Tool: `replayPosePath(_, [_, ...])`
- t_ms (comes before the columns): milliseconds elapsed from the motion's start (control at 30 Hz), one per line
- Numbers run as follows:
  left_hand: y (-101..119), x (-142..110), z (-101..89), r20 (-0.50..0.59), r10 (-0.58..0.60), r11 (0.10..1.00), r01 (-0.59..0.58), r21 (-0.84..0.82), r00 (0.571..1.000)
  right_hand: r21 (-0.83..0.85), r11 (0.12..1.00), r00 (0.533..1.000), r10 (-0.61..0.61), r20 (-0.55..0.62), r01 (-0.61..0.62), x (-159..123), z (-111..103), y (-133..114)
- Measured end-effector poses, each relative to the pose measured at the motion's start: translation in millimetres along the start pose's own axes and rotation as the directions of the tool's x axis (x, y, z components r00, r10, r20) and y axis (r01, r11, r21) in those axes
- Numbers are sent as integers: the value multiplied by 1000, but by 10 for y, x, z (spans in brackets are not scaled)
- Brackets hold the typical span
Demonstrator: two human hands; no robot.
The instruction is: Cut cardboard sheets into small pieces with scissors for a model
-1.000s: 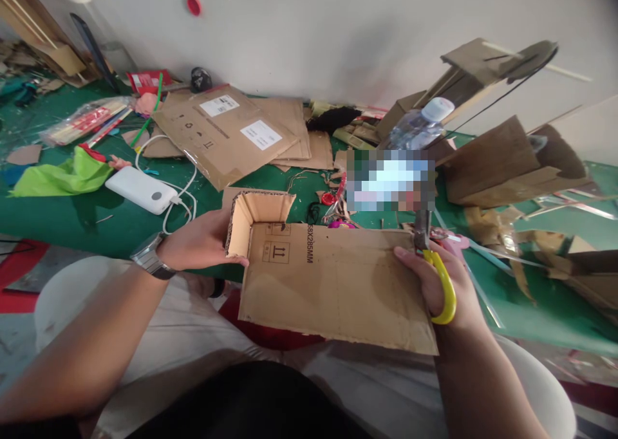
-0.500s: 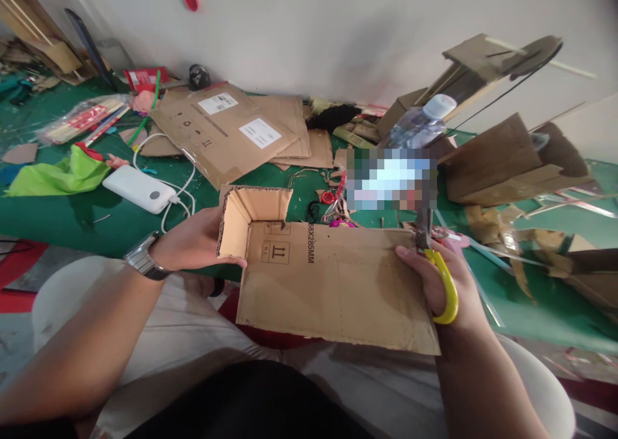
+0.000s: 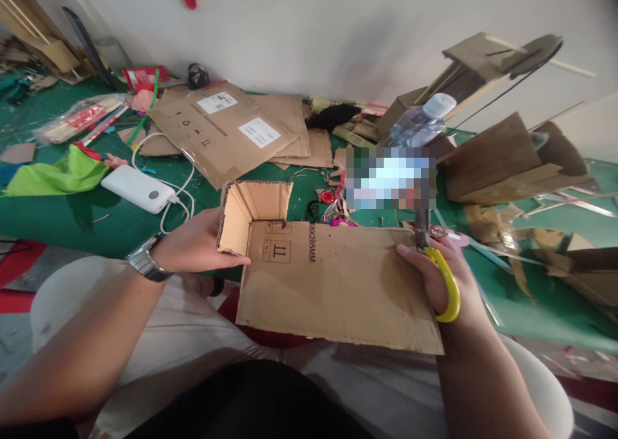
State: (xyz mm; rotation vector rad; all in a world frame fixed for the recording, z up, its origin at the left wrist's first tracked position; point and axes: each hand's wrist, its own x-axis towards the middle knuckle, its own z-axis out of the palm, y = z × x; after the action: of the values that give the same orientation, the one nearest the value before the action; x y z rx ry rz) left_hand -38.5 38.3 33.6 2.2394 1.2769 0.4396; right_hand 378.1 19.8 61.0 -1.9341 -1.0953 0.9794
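A flat piece of cardboard point(image 3: 333, 291), printed with arrows and lettering, is held above my lap. At its upper left corner stands a smaller folded cardboard piece point(image 3: 235, 217), bent into an angle with its plain inner side showing. My left hand point(image 3: 197, 241) grips the folded piece from the left, its thumb along the lower edge; the other fingers are hidden behind. My right hand point(image 3: 447, 278) holds the flat piece at its right edge, thumb on top. Scissors with a yellow handle point(image 3: 450, 288) hang on that hand, their blades pointing away from me.
On the green table point(image 3: 58, 223) lie a white power bank point(image 3: 135, 188) with a cable, a green cloth point(image 3: 60, 174) and labelled cardboard sheets point(image 3: 222, 130). A plastic bottle point(image 3: 420, 123), a blurred-out screen point(image 3: 391, 178) and cardboard constructions point(image 3: 502, 159) stand to the right.
The folded piece has shifted and tilted very slightly in my left hand, its top edge a little higher. My right hand and the scissors have hardly moved.
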Motion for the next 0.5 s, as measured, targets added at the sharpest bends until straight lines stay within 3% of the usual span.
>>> replayPosePath(267, [39,14,5,-24,-48,998,47,-50,999,-15,998,996,54,64,-53,24,-61,51])
replayPosePath(500, [65,15,-3,-12,-95,991,93,-100,995,-32,998,997,62,36,-61,-31,-2,-74])
